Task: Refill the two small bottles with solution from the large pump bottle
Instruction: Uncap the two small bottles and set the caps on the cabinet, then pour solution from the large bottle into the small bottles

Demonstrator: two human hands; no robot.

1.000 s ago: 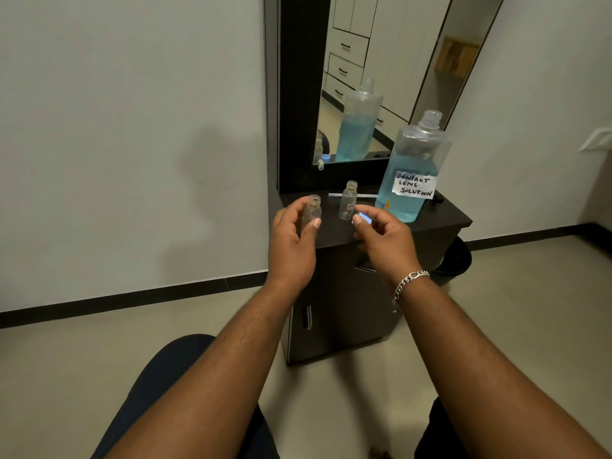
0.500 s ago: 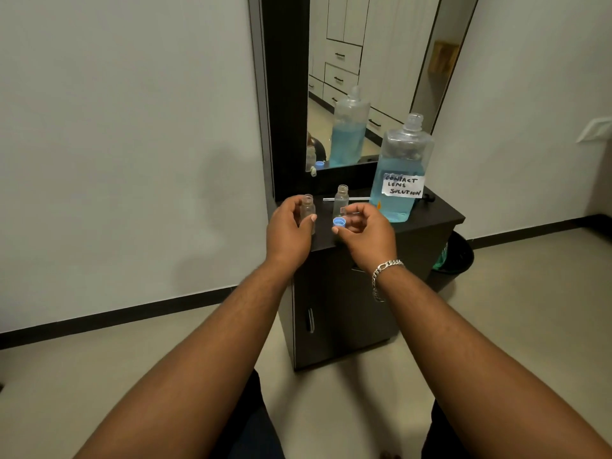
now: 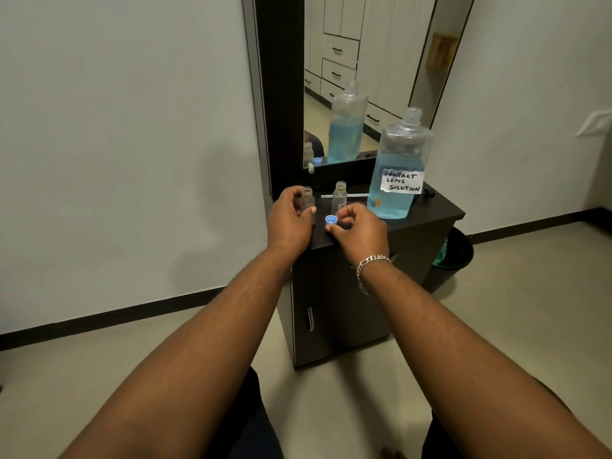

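My left hand [image 3: 288, 223] gripping an open small bottle [image 3: 307, 203], right hand [image 3: 359, 231] pinching a blue cap [image 3: 331, 220] beside it, dark cabinet [image 3: 427, 215], mirror [image 3: 371, 61], pale walls.

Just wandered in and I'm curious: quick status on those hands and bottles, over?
Left hand grips one small bottle, uncapped. Right hand pinches blue cap. Second small bottle open beside it; large bottle untouched. Nothing in the way.

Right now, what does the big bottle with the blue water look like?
The big bottle is clear plastic, standing upright on the dark cabinet by the mirror. Blue liquid fills roughly its lower half. Its neck is open, with no pump or cap on. A white handwritten label reads CONTACT LENS SOLUTION. No hand touches it.
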